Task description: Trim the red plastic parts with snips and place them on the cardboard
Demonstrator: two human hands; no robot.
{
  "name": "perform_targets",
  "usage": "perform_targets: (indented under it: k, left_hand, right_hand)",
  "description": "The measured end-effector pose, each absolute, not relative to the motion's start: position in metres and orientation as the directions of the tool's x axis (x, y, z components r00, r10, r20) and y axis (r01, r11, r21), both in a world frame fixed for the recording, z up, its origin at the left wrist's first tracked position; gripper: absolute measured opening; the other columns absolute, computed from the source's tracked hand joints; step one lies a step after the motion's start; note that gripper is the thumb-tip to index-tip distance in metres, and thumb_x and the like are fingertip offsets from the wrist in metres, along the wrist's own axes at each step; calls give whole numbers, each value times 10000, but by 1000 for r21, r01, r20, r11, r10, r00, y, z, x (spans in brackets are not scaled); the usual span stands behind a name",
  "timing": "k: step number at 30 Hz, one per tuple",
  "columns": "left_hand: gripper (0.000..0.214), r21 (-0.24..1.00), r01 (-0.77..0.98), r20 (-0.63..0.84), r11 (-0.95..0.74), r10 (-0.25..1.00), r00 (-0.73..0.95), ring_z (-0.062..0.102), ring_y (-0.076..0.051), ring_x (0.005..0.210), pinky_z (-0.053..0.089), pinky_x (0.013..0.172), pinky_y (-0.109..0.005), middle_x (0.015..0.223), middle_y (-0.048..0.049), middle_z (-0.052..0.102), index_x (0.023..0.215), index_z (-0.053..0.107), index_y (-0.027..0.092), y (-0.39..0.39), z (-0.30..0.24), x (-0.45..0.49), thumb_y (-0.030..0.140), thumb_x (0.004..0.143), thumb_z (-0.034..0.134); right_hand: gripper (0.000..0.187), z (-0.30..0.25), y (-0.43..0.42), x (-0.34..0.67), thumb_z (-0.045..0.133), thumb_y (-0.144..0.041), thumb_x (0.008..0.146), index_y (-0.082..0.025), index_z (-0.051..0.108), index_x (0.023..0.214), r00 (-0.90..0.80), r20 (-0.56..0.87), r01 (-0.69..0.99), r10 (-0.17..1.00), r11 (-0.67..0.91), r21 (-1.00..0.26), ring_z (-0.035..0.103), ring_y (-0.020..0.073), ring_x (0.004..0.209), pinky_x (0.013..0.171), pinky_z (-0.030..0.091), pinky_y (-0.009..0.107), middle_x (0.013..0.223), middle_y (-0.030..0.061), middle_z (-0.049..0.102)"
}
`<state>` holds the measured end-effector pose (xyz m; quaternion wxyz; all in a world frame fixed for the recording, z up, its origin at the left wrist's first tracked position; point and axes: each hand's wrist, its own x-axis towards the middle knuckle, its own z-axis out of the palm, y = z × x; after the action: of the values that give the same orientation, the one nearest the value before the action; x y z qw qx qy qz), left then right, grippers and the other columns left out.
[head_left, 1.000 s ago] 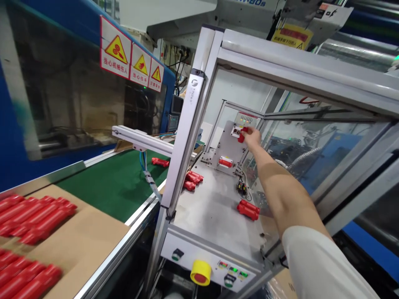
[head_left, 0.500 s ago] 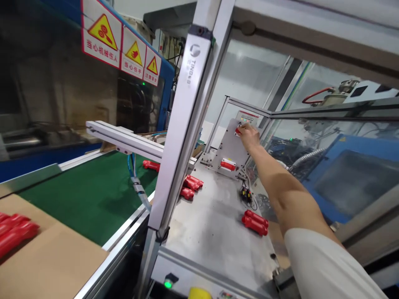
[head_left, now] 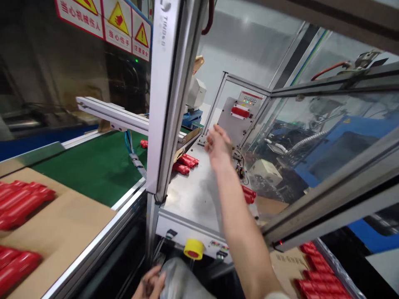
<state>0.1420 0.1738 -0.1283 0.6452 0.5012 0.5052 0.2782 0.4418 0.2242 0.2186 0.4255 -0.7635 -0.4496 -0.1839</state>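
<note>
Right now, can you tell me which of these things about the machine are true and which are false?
1. The right hand is gripping a red part. False: it is open and empty, above the steel bench.
2. A red part sits in the metal panel. True.
3. The conveyor belt is blue. False: it is green.
4. The red stop button has a yellow ring around it. True.

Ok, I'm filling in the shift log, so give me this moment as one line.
Right hand: open, above steel bench | Left hand: beside grey bag | Red parts: on bench
</note>
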Motion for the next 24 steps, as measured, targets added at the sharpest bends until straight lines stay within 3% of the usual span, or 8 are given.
perform_targets:
  k: [2, 4, 6, 8, 13, 18, 21, 24]
  left_hand:
    - [591, 956, 80, -292, 283, 882, 369, 789, -289, 961, 663, 922, -459, 999, -64, 816, 1237, 752, 149, 179, -128, 149, 573, 839, 857]
    - [760, 979, 25, -198, 204, 906, 373, 795, -335, 1043, 644, 993, -456, 1060, -90, 840, 1284, 755, 149, 191, -123, 161, 648, 726, 885]
    - [726, 993, 1, -106, 115, 918, 381, 770, -372, 1158, 601, 1082, -453, 1179, -111, 839, 1219, 806, 173, 206, -116, 174, 672, 698, 884]
    - [604, 999, 4, -37, 39, 915, 401, 743, -392, 1214, 543, 1161, -480, 1197, -116, 833, 1074, 859, 187, 221, -112, 183, 661, 701, 888]
    - [541, 997, 41, 39, -70, 855, 518, 742, -394, 1190, 523, 1175, -546, 1179, -127, 826, 981, 897, 207, 250, -115, 180, 657, 680, 901]
    - [484, 988, 55, 89, -146, 815, 573, 758, -347, 1080, 573, 1087, -496, 1086, -113, 824, 926, 891, 212, 263, -119, 176, 633, 688, 911]
    - [491, 987, 39, 110, -156, 833, 542, 750, -323, 1038, 579, 1048, -463, 1031, -105, 813, 923, 872, 205, 260, -122, 178, 656, 728, 883]
    - [549, 992, 38, 80, -117, 851, 520, 759, -323, 1044, 587, 1030, -445, 1058, -111, 831, 983, 866, 201, 251, -131, 176, 694, 740, 864]
  right_hand:
    - [473, 164, 175, 369, 381, -450, 1141, -472, 534, 1588, 532, 620, 819, 576, -167, -548, 790, 191, 1030, 824, 679, 345, 1270, 24, 786]
    - [279, 109, 113, 311, 580, -477, 1081, -538, 741, 1300, 506, 595, 817, 625, -125, -564, 795, 195, 833, 713, 692, 343, 1004, -25, 832]
    - [177, 59, 52, 280, 720, -495, 998, -577, 792, 1138, 482, 596, 835, 642, -132, -534, 790, 221, 737, 643, 697, 377, 865, -46, 826]
    - [261, 18, 3, 276, 718, -415, 995, -594, 795, 1168, 489, 607, 856, 626, -210, -473, 806, 245, 735, 640, 701, 411, 875, -31, 836]
    - [414, -40, -52, 302, 544, -159, 1037, -365, 847, 1230, 514, 646, 857, 565, -375, -354, 841, 235, 849, 763, 695, 356, 1018, 43, 861]
    - [425, -57, -53, 306, 533, -94, 1025, -330, 859, 1160, 480, 668, 873, 570, -390, -295, 838, 195, 869, 827, 669, 300, 1036, 4, 870]
    - [403, -52, -50, 296, 505, -83, 1018, -270, 859, 1061, 513, 666, 849, 541, -435, -301, 833, 208, 774, 723, 661, 303, 978, 27, 866]
    - [335, -16, -38, 289, 556, -130, 1014, -291, 841, 945, 540, 606, 839, 584, -434, -329, 791, 172, 611, 545, 599, 261, 883, -16, 847]
